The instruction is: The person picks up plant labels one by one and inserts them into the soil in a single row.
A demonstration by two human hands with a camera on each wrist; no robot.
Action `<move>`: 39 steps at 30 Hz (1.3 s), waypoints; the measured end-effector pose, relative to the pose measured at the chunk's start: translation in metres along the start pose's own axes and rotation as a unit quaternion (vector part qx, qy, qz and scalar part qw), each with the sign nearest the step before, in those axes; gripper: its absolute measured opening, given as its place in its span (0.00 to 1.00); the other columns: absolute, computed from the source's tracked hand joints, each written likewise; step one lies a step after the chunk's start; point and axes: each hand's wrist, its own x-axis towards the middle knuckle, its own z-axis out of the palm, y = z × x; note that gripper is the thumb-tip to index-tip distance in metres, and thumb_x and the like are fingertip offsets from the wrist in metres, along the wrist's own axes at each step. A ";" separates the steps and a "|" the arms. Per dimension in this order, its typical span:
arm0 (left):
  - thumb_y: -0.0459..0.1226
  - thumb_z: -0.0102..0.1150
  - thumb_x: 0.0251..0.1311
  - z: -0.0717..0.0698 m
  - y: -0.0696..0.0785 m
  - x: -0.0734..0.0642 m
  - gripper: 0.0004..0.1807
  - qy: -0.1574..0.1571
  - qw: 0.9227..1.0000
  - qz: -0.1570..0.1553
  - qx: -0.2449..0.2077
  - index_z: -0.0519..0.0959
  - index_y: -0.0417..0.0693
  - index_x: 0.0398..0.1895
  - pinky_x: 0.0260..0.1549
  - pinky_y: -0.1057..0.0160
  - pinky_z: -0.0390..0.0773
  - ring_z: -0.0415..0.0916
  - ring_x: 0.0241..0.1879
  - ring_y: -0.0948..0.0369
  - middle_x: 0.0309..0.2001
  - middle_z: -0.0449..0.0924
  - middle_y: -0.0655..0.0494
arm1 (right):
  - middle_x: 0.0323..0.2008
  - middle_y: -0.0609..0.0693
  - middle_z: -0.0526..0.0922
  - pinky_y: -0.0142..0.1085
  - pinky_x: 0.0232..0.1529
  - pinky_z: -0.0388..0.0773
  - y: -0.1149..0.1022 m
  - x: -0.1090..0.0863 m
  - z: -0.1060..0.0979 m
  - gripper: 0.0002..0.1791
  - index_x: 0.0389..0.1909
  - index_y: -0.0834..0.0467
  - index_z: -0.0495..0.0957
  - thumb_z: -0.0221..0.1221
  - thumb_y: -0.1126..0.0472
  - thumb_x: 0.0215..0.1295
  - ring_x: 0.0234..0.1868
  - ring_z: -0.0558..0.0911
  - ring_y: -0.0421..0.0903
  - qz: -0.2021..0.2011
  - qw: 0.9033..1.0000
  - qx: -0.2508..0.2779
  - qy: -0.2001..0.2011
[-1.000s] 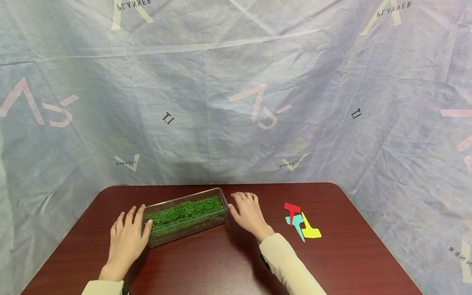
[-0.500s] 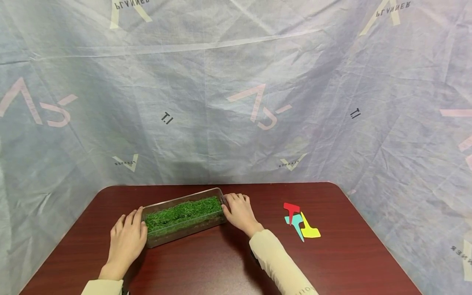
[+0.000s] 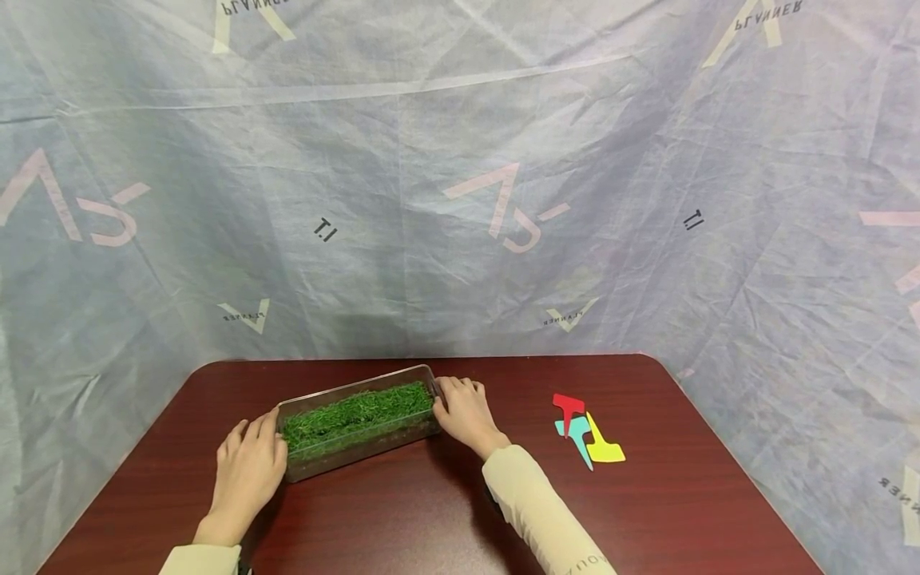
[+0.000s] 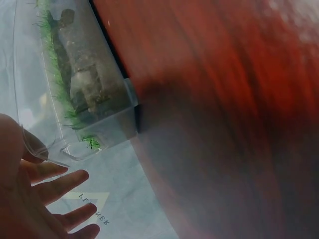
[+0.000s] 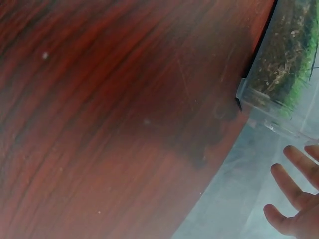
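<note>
A clear plastic box [image 3: 359, 449] holding a strip of green grass [image 3: 359, 411] sits at a slant on the table. In the left wrist view, brown matter [image 4: 87, 74] shows under the grass through the wall. My left hand [image 3: 247, 471] rests against the box's left end, fingers fairly straight and spread. At the right end, my right hand [image 3: 467, 415] touches the wall with extended fingers; its fingertips [image 5: 279, 172] are spread in the right wrist view. Right of that hand lie a red T-shaped plant label [image 3: 569, 404], a light blue one [image 3: 577, 435] and a yellow one [image 3: 606, 451].
The dark red wooden table [image 3: 402, 527] has rounded far corners. Grey printed cloth [image 3: 402, 200] hangs close behind it and along both sides. The labels partly overlap on the right half of the table.
My right hand has moved left onto the box's right end. My left thumb has drawn back from the front corner to the left end. The box and labels look almost unmoved.
</note>
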 end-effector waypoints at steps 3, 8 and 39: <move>0.31 0.44 0.68 0.001 0.000 0.000 0.23 -0.002 1.000 0.002 -0.002 0.66 0.28 0.64 0.53 0.29 0.56 0.55 0.59 0.28 0.57 0.68 0.28 | 0.47 0.55 0.81 0.56 0.56 0.65 0.001 0.000 0.001 0.18 0.58 0.62 0.75 0.55 0.61 0.69 0.48 0.76 0.55 0.004 1.000 0.006 0.001; 0.31 0.44 0.67 0.001 0.000 0.000 0.23 0.002 1.000 0.005 -0.002 0.66 0.28 0.64 0.52 0.29 0.56 0.55 0.59 0.28 0.57 0.68 0.28 | 0.47 0.54 0.82 0.55 0.55 0.66 0.001 0.001 0.002 0.18 0.58 0.61 0.75 0.55 0.62 0.69 0.48 0.77 0.55 0.009 1.000 0.013 0.004; 0.31 0.46 0.65 0.006 0.020 -0.004 0.25 -0.011 0.999 0.032 -0.010 0.67 0.30 0.65 0.55 0.30 0.56 0.55 0.61 0.30 0.58 0.70 0.30 | 0.41 0.52 0.84 0.58 0.52 0.66 0.014 -0.024 -0.013 0.18 0.54 0.60 0.77 0.56 0.66 0.63 0.44 0.78 0.56 0.026 0.999 0.027 0.025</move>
